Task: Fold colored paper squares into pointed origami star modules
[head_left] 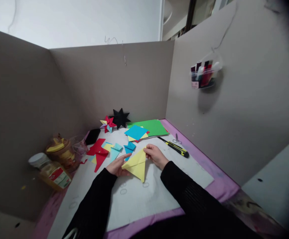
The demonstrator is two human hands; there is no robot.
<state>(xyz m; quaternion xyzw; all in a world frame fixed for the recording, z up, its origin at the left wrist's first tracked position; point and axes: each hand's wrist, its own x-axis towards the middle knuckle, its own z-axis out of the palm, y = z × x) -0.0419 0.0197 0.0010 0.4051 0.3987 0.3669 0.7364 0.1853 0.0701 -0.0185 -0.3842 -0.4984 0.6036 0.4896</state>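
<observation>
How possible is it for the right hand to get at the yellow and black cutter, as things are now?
Probably yes: the cutter lies near the right hand, with nothing visible on top. However, this hand pinches the folded yellow paper, so it would likely need to release that first.

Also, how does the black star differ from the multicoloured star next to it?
The black star is a single colour, while the multicoloured star mixes red, yellow, light blue and purple. The black star looks larger than the multicoloured star. Both have pointed tips.
</observation>
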